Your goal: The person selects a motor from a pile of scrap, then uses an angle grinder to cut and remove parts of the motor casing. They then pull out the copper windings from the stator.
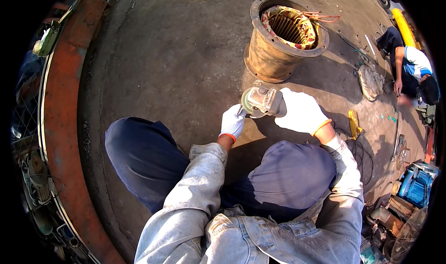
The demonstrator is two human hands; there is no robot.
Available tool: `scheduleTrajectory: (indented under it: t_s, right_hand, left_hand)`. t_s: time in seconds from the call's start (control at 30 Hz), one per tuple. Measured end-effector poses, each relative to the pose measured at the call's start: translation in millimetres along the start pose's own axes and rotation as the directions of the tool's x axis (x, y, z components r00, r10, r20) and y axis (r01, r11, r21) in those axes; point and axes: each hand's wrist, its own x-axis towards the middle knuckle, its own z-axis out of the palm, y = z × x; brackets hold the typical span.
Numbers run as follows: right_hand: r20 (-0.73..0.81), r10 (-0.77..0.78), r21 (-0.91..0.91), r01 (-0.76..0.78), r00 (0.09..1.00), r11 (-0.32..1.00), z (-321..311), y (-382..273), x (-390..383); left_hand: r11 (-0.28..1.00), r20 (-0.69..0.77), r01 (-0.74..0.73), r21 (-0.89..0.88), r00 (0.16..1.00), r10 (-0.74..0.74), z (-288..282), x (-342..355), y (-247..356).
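My right hand (302, 111), in a white glove with an orange cuff, is wrapped round the body of an angle grinder (265, 100). The grinder's greenish disc (246, 101) faces my left hand (232, 122). That hand, gloved the same way, is closed with its fingertips close to the disc's lower edge. A small dark piece seems to be pinched there, too small to name. Just beyond the grinder, a rusty motor housing (274, 55) stands upright on the ground, with a wound stator (290, 26) inside and reddish wire leads (327, 17) sticking out.
A rusty red steel beam (65, 101) runs along the left. A yellow tool (354, 123) and black cable (360, 157) lie right of my knee. Another person (411, 64) crouches at the far right. Machine parts and a blue motor (416, 186) are piled at the lower right.
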Motion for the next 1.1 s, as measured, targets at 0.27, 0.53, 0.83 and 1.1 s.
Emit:
scheduleTrajectory:
  t_s: [0.27, 0.53, 0.83, 1.1]
  right_hand:
    - [0.059, 0.055, 0.042, -0.058, 0.997, 0.997, 3.6, -1.1, -4.2]
    - [0.161, 0.065, 0.105, -0.082, 0.985, 0.991, -5.1, -16.5, -12.5]
    - [0.112, 0.025, 0.169, -0.044, 0.993, 0.985, 0.9, -22.2, -13.7]
    - [0.109, 0.046, 0.123, -0.06, 0.993, 0.991, -2.8, -23.2, -11.8]
  left_hand:
    - [0.999, -0.15, -0.033, 0.013, 0.988, 0.035, 9.6, -2.0, -3.1]
    - [0.999, -0.115, 0.031, 0.034, 0.993, -0.027, 14.3, -4.0, -10.7]
    - [0.997, -0.082, 0.073, 0.04, 0.994, -0.069, 12.2, -1.5, -2.9]
    - [0.998, -0.089, 0.016, 0.067, 0.996, -0.01, 17.5, -1.2, -5.9]
